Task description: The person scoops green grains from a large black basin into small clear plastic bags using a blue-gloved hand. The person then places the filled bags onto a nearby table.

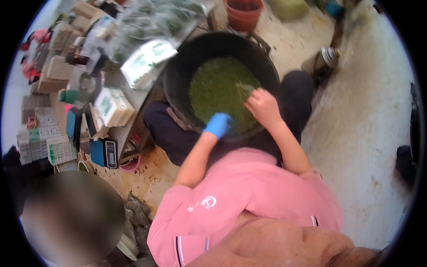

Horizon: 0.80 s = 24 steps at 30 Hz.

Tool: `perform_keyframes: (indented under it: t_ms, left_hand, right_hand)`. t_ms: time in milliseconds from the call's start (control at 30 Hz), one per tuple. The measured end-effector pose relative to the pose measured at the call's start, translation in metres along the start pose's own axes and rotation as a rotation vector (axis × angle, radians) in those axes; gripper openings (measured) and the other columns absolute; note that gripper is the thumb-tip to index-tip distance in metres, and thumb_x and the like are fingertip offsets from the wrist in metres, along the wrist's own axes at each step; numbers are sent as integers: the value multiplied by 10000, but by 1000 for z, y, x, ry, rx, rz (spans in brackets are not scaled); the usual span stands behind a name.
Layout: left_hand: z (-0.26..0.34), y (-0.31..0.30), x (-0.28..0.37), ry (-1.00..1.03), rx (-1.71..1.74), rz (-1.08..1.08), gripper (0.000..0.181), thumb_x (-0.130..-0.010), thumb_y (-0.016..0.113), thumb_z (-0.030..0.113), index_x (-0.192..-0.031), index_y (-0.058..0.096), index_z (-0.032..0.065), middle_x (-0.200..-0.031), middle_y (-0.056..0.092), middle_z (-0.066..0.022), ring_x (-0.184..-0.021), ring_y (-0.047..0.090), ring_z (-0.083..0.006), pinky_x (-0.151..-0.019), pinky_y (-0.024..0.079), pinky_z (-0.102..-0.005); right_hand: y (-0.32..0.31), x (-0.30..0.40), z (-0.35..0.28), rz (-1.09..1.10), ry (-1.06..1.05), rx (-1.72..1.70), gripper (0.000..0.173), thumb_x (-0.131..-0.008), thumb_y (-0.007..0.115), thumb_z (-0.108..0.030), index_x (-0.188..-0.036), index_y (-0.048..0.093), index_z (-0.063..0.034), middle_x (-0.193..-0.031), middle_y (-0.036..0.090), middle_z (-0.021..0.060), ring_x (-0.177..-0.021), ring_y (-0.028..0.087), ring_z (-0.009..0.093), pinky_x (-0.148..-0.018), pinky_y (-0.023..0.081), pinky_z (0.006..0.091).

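Observation:
Between my legs stands a large black tub (178, 80) holding a mass of fine green plant material (220, 86). My left hand (218, 125), in a blue glove, is over the near side of the tub, its fingers curled down and hidden from above. My bare right hand (263, 106) is at the tub's right side, fingers bent toward the green material. Just beyond its fingertips shows a paler clump (245, 88). Blur hides whether either hand grips anything.
At left, a low table (135, 103) bears filled clear plastic bags (146, 23), printed white packs (148, 61), a stack of packs (113, 106) and a digital scale (104, 153) at its near end. A reddish plastic pot (244, 13) stands beyond the tub. Another person (73, 217), blurred, is at lower left.

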<state>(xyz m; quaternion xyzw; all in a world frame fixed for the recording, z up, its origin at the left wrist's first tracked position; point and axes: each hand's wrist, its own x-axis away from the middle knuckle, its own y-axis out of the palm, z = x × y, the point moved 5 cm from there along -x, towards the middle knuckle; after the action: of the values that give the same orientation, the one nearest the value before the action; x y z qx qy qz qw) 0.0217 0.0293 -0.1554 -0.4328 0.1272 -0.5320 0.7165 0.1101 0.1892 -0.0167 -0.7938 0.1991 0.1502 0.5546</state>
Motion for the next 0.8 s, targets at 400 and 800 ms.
perform_keyframes:
  t_ms: [400, 800]
  left_hand:
    - [80, -143, 55, 45, 547, 490, 185, -877, 737, 10, -1062, 731, 15, -1007, 727, -117, -835, 699, -166, -750, 551, -277]
    - [71, -144, 47, 43, 318, 625, 172, -916, 645, -34, -1077, 688, 10, -1021, 711, -165, -885, 703, -306, -794, 548, -352]
  right_hand:
    - [25, 10, -10, -22, -75, -36, 152, -727, 744, -147, -702, 601, -101, -808, 555, 45, -840, 584, 226, -753, 493, 350]
    - [44, 14, -16, -86, -102, -16, 71, -750, 652, -126, -694, 612, -107, -810, 566, 39, -852, 589, 217, -767, 495, 341]
